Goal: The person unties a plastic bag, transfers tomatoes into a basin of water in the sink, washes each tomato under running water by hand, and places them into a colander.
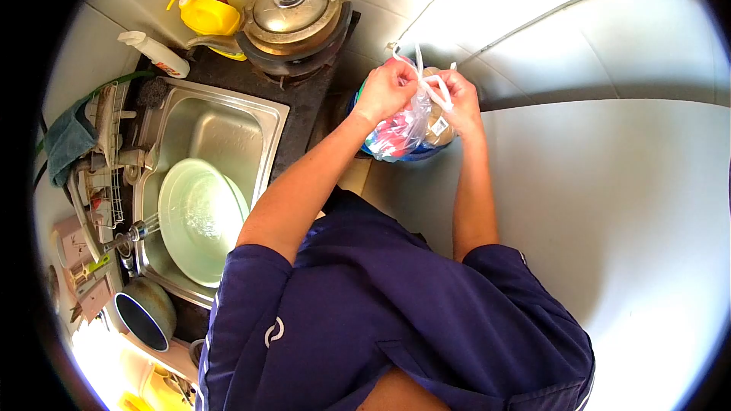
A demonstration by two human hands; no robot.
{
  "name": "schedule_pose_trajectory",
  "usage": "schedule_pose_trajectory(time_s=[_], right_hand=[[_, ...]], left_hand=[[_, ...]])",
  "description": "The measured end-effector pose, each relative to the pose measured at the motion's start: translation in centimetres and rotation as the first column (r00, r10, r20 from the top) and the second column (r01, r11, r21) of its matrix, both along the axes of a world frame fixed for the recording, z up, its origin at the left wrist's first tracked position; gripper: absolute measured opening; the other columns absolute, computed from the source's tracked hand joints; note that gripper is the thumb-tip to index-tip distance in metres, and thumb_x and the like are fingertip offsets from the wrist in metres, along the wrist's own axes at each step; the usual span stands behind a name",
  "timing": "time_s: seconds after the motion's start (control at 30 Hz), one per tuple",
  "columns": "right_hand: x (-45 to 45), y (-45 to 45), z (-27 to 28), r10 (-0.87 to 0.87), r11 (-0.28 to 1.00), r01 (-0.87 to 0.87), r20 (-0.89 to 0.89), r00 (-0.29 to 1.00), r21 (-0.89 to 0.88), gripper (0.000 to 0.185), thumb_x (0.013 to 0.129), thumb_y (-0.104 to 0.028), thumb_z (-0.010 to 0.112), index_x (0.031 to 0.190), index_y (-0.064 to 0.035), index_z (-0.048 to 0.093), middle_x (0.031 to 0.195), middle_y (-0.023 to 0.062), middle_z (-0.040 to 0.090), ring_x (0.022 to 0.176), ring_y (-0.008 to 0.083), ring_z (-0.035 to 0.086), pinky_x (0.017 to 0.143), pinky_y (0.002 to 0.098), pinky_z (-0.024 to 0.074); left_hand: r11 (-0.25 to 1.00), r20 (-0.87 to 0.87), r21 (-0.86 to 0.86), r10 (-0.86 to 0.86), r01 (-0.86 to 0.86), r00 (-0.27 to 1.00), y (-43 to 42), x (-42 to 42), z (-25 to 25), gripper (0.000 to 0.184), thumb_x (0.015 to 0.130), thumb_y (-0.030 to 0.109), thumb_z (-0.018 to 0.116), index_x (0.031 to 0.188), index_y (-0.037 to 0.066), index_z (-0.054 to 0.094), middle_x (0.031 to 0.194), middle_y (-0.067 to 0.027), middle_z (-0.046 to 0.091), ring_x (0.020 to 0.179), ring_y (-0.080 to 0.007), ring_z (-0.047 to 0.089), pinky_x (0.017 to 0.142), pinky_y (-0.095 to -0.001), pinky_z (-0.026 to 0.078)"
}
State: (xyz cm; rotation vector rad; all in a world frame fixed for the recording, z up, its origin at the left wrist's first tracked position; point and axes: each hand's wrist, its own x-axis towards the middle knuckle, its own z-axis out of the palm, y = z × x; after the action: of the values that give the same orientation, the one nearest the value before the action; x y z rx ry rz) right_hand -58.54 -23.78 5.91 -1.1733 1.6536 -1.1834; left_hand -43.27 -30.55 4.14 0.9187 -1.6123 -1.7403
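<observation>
My left hand pinches the top of a thin, clear plastic bag, fingers closed. Red, pink and blue contents show through the bag's wall. On its other side my right hand has its fingers closed on the white twisted handle of the same bag. White loops stand up between the two hands. Close beside the bag is a brown item with a white barcode label. Something blue shows beneath; its full shape is hidden.
To the left is a steel sink holding a pale green basin. A lidded metal pot sits on a burner, near a yellow bottle and a spray bottle. A white panel spans the right side.
</observation>
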Motion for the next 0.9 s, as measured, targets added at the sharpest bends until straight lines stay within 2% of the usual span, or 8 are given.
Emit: schedule_pose_trajectory(time_s=[0.07, 0.17, 0.23, 0.37, 0.5, 0.6, 0.8, 0.9], right_hand=[[0.4, 0.1, 0.6, 0.036, 0.995, -0.034, 0.024, 0.999, -0.096, 0.01, 0.071, 0.002, 0.061, 0.08, -0.0019, 0.06, 0.072, -0.0017, 0.058, 0.069, 0.0074, 0.056, 0.064, 0.0214, 0.0455], [0.3, 0.3, 1.8, 0.059, 0.991, -0.088, -0.247, 0.967, -0.105, 0.01, 0.071, -0.001, 0.06, 0.081, -0.0026, 0.061, 0.073, -0.0001, 0.06, 0.068, 0.0072, 0.057, 0.064, 0.0221, 0.0463], [0.0, 0.3, 1.8, 0.05, 0.998, -0.034, -0.401, 0.915, 0.047, 0.009, 0.071, -0.002, 0.06, 0.079, -0.0031, 0.06, 0.075, 0.0007, 0.061, 0.066, 0.0067, 0.056, 0.063, 0.0224, 0.0463], [0.9, 0.2, 1.8, 0.018, 1.0, -0.008, -0.563, 0.826, 0.019, 0.006, 0.072, -0.005, 0.06, 0.076, -0.0027, 0.059, 0.072, 0.0018, 0.061, 0.064, 0.008, 0.056, 0.061, 0.0241, 0.0463], [1.0, 0.7, -0.7, -0.075, 0.988, 0.058, -0.119, 0.99, -0.144, 0.005, 0.078, -0.007, 0.055, 0.08, -0.0021, 0.057, 0.077, 0.0006, 0.059, 0.064, 0.008, 0.052, 0.06, 0.023, 0.0438], [1.0, 0.7, -0.9, -0.037, 0.975, 0.096, 0.28, 0.959, -0.202, 0.008, 0.081, -0.001, 0.049, 0.083, -0.0044, 0.056, 0.083, 0.0, 0.058, 0.067, 0.0064, 0.05, 0.059, 0.0199, 0.0414], [1.8, 0.7, 0.4, -0.138, 0.975, 0.192, 0.362, 0.922, -0.116, 0.017, 0.075, 0.007, 0.053, 0.087, -0.0046, 0.053, 0.083, 0.0007, 0.055, 0.063, 0.0046, 0.047, 0.055, 0.0176, 0.0381], [1.3, 0.8, 0.3, -0.154, 0.974, 0.184, 0.213, 0.965, -0.133, 0.021, 0.072, 0.009, 0.052, 0.086, -0.0055, 0.05, 0.081, 0.0014, 0.055, 0.061, 0.0047, 0.046, 0.053, 0.0174, 0.0364]], left_hand=[[0.997, -0.009, -0.079, 0.009, -0.01, 1.0, 0.1, -0.1, 0.0, 0.006, 0.076, 0.004, 0.057, 0.08, -0.001, 0.056, 0.065, -0.0055, 0.058, 0.05, -0.0114, 0.056, 0.048, -0.0254, 0.045], [0.958, -0.013, -0.285, 0.023, -0.026, 1.0, 0.4, -0.5, -0.4, 0.006, 0.076, 0.004, 0.057, 0.08, 0.0, 0.057, 0.063, -0.0065, 0.058, 0.051, -0.0122, 0.058, 0.049, -0.0254, 0.046], [0.909, 0.016, -0.417, 0.033, -0.024, 0.999, 0.5, -0.6, -0.4, 0.006, 0.075, 0.004, 0.057, 0.08, 0.0, 0.057, 0.062, -0.0069, 0.058, 0.052, -0.0128, 0.059, 0.05, -0.0254, 0.046], [0.971, 0.042, -0.235, 0.04, -0.029, 0.998, 0.5, -0.4, -0.2, 0.006, 0.074, 0.004, 0.058, 0.078, 0.0, 0.058, 0.061, -0.0053, 0.058, 0.053, -0.0122, 0.059, 0.049, -0.024, 0.046], [0.988, -0.055, 0.152, 0.012, -0.003, 0.998, -0.5, -0.1, -1.4, 0.009, 0.076, 0.005, 0.061, 0.082, -0.001, 0.059, 0.068, -0.0042, 0.06, 0.056, -0.0099, 0.057, 0.051, -0.022, 0.046], [0.93, -0.237, 0.354, -0.014, 0.1, 0.972, -0.5, -0.1, -1.2, 0.015, 0.077, 0.006, 0.063, 0.09, -0.001, 0.06, 0.077, -0.0032, 0.061, 0.06, -0.0085, 0.055, 0.055, -0.0207, 0.046], [0.971, -0.172, 0.216, -0.068, 0.104, 0.983, 0.2, -0.1, 0.0, 0.011, 0.078, 0.006, 0.063, 0.086, -0.002, 0.064, 0.07, -0.0028, 0.061, 0.056, -0.0076, 0.054, 0.054, -0.0208, 0.046], [0.98, -0.096, 0.178, -0.071, 0.087, 0.993, 0.1, -0.1, 0.2, 0.008, 0.077, 0.005, 0.063, 0.079, -0.002, 0.065, 0.067, -0.0037, 0.061, 0.054, -0.0084, 0.055, 0.053, -0.0209, 0.046]])
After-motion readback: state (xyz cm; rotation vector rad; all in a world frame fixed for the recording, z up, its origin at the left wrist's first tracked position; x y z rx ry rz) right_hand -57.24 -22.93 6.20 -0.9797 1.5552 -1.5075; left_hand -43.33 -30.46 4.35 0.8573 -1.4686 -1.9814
